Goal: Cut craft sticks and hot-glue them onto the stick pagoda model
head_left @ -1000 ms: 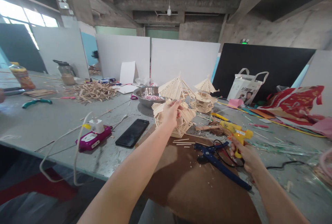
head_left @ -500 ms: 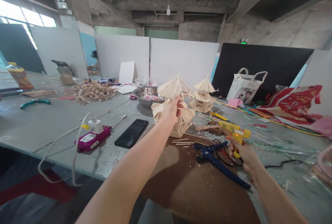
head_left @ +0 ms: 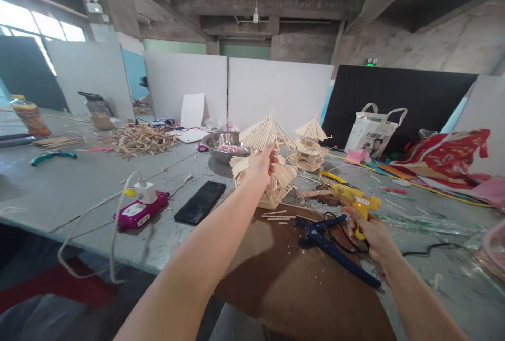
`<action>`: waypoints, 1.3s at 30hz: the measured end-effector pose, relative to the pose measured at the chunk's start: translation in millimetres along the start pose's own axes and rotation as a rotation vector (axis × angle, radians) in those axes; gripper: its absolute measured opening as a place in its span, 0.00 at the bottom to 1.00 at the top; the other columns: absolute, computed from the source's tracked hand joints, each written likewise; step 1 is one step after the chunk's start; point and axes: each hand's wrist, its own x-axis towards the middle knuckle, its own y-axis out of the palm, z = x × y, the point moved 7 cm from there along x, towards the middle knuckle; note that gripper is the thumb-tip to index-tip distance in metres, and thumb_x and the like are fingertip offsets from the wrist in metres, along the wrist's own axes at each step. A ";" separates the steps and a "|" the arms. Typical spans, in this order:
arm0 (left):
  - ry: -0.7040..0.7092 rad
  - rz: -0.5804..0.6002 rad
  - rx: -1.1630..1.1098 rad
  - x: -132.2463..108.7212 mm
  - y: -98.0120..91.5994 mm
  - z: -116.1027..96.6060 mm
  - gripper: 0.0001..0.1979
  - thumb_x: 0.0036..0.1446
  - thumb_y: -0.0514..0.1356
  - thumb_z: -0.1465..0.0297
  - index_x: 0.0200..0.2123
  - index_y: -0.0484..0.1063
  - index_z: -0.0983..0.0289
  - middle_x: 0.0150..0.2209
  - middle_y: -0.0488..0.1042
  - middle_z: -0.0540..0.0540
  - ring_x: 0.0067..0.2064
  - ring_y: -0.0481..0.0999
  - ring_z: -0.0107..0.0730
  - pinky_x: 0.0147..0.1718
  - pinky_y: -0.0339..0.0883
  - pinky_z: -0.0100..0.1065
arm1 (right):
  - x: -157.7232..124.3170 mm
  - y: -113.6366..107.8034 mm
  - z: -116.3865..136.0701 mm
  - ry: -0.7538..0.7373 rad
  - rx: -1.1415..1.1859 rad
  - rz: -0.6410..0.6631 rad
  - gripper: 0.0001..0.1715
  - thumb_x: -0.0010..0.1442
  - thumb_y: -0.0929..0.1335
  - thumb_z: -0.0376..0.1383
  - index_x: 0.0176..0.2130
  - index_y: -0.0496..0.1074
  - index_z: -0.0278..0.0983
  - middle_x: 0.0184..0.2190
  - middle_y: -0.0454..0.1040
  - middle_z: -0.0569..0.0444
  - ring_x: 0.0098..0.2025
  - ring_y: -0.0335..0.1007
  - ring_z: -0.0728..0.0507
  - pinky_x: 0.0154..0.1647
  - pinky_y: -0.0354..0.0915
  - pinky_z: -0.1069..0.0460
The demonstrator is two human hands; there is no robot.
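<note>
In the middle stands a pagoda model made of thin wooden sticks, with a pointed upper roof over a wider lower one. My left hand reaches to it between the two roofs, its fingers bent closed; what they pinch is hidden. My right hand is wrapped round the handle of a yellow glue gun, whose nozzle points left toward the model. Below lie several short sticks and a blue-handled cutter on a brown board. A smaller finished-looking stick pagoda stands behind to the right.
A phone, a purple power strip with cables and a steel bowl lie to the left. Farther back is a heap of sticks. At the right are a white bag, a red bag and scattered scraps.
Almost nothing differs. My right hand and the glue gun have shifted very slightly; my left hand stays at the model.
</note>
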 end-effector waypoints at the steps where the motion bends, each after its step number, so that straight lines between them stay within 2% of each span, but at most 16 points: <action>1: -0.006 -0.001 -0.002 0.2 0.2 0.2 0.16 0.36 0.59 0.58 0.20 0.65 0.67 0.13 0.63 0.48 0.10 0.54 0.15 0.10 0.44 0.23 | 0.6 -0.6 -0.6 0.000 -0.001 -0.003 0.20 0.37 0.70 0.46 0.25 0.62 0.36 0.11 0.59 0.64 0.11 0.56 0.53 0.10 0.52 0.58; 14: 0.017 -0.019 -0.035 1.9 0.1 -1.9 0.13 0.38 0.59 0.63 0.20 0.65 0.68 0.13 0.63 0.48 0.12 0.58 0.17 0.09 0.45 0.22 | 0.2 -1.2 0.0 -0.018 -0.056 -0.001 0.19 0.38 0.69 0.46 0.24 0.62 0.36 0.11 0.59 0.63 0.11 0.57 0.53 0.10 0.52 0.58; 31: 0.023 0.022 -0.011 1.9 -0.3 -1.8 0.15 0.36 0.59 0.60 0.20 0.65 0.68 0.12 0.63 0.48 0.11 0.56 0.16 0.09 0.44 0.22 | 1.4 -0.8 -0.6 -0.021 -0.021 0.019 0.18 0.38 0.69 0.45 0.22 0.61 0.36 0.11 0.59 0.63 0.11 0.56 0.54 0.10 0.52 0.58; 37: -0.029 0.094 -0.019 -12.8 -12.1 12.5 0.18 0.40 0.54 0.56 0.21 0.65 0.68 0.12 0.64 0.49 0.09 0.53 0.16 0.08 0.44 0.23 | 0.9 -2.1 2.0 -0.027 -0.021 0.003 0.18 0.38 0.69 0.46 0.24 0.62 0.36 0.11 0.59 0.63 0.12 0.57 0.54 0.10 0.52 0.59; 39: -0.002 0.054 -0.064 -23.2 -22.6 17.9 0.17 0.42 0.52 0.57 0.21 0.65 0.67 0.13 0.64 0.48 0.09 0.54 0.17 0.08 0.44 0.23 | 0.7 -2.3 3.7 -0.041 -0.040 0.005 0.19 0.39 0.69 0.46 0.21 0.60 0.36 0.11 0.59 0.63 0.11 0.56 0.54 0.10 0.52 0.59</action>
